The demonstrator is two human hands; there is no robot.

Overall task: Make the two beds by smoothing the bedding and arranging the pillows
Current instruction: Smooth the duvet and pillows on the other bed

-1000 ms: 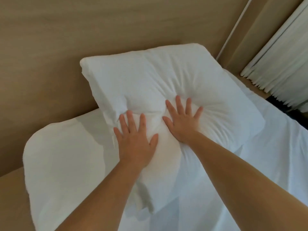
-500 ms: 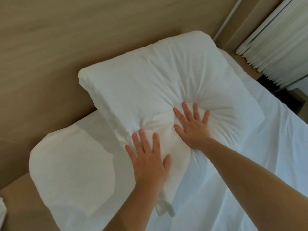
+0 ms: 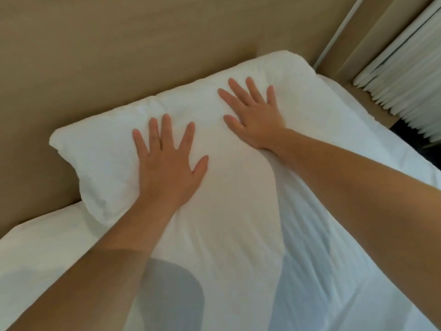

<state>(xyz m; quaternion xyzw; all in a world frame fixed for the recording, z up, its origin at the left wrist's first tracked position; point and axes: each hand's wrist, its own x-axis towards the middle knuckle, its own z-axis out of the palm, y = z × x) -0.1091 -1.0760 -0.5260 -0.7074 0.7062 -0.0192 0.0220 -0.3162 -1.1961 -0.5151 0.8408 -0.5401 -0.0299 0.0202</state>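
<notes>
At the bed's (image 3: 346, 235) 12 o'clock end, against the headboard (image 3: 119, 56), the pillow (image 3: 100, 163) now lies flat, no longer tilted and dented, with the left hand (image 3: 167, 168) and right hand (image 3: 255, 120) pressing it, fingers (image 3: 165, 125) straight and grasping nothing, so it looks nearly arranged.

A big white pillow (image 3: 238, 211) lay on the bed (image 3: 358, 271), with its far edge against the tan headboard (image 3: 119, 56). Both hands were flat on top of the pillow, with fingers spread wide. The left hand (image 3: 167, 161) pressed down near the pillow's left end. The right hand (image 3: 255, 113) pressed farther back, near the headboard. A white sheet (image 3: 334, 235) covered the bed. White curtains (image 3: 405, 75) hung in the far right corner.
</notes>
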